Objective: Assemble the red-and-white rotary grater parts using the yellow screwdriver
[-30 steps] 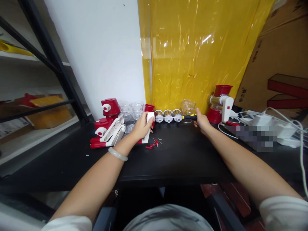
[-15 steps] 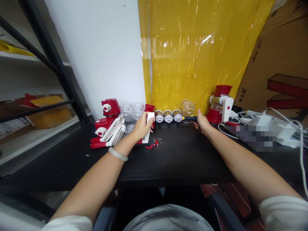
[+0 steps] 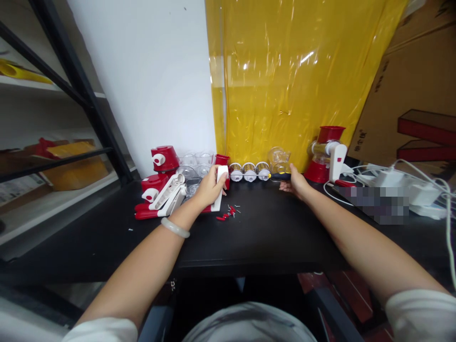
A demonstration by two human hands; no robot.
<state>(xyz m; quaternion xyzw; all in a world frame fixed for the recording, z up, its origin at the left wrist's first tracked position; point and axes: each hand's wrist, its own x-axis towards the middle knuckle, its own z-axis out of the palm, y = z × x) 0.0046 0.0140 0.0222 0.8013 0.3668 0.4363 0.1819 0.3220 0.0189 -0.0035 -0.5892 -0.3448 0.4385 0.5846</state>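
Note:
My left hand [image 3: 208, 189] grips a white plastic part [image 3: 219, 187] that stands upright on the black table [image 3: 270, 228]. My right hand [image 3: 295, 182] is closed round the black-and-yellow handle of a screwdriver [image 3: 280, 176], whose tip points left toward three metal drums [image 3: 249, 171]. Small red pieces and screws [image 3: 228, 212] lie on the table just right of the white part. A pile of red and white plastic parts [image 3: 160, 192] sits left of my left hand.
An assembled red and white grater [image 3: 327, 153] stands at the back right, beside clear cups [image 3: 279, 159]. White chargers and cables [image 3: 399, 183] lie at the right. Clear plastic bowls [image 3: 195, 166] sit at the back. Yellow sheeting hangs behind; metal shelving stands left.
My right hand with the screwdriver has shifted slightly left along the table. My left hand keeps hold of the white part without moving.

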